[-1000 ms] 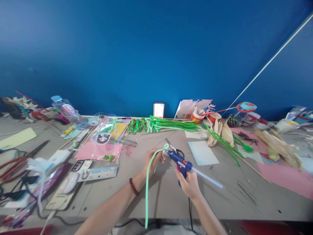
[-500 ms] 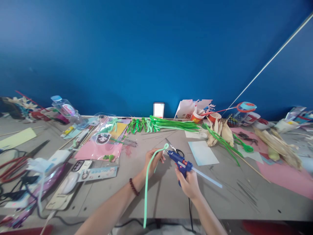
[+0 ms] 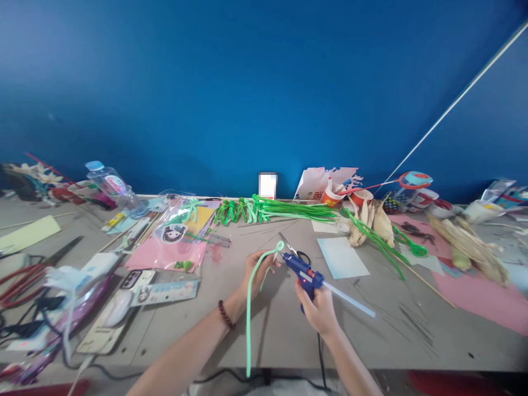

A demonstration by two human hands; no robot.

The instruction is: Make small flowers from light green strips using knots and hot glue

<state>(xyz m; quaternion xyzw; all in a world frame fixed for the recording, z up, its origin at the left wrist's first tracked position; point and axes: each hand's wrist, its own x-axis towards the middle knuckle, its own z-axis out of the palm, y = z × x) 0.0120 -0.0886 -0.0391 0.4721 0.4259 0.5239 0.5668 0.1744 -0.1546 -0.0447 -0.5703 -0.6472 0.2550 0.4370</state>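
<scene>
My left hand (image 3: 256, 270) is closed around a long light-green pipe cleaner (image 3: 249, 319), whose top end curls into a small loop by my fingers and whose tail hangs down past the table edge. My right hand (image 3: 315, 308) grips a blue hot glue gun (image 3: 303, 273) with a clear glue stick (image 3: 350, 301) sticking out of its back. The gun's nozzle points left and sits right at the curled end of the pipe cleaner. A beaded bracelet (image 3: 226, 314) is on my left wrist.
Scissors (image 3: 293, 250) lie just behind the gun. A row of green pipe cleaners (image 3: 284, 210) lies at the back, with dried corn husks (image 3: 466, 242) to the right. Pink sheets, packets, a phone (image 3: 132, 279), a mouse and a bottle (image 3: 113, 186) crowd the left side.
Both hands stay nearly still. The hanging tail of the pipe cleaner swings slightly left and back.
</scene>
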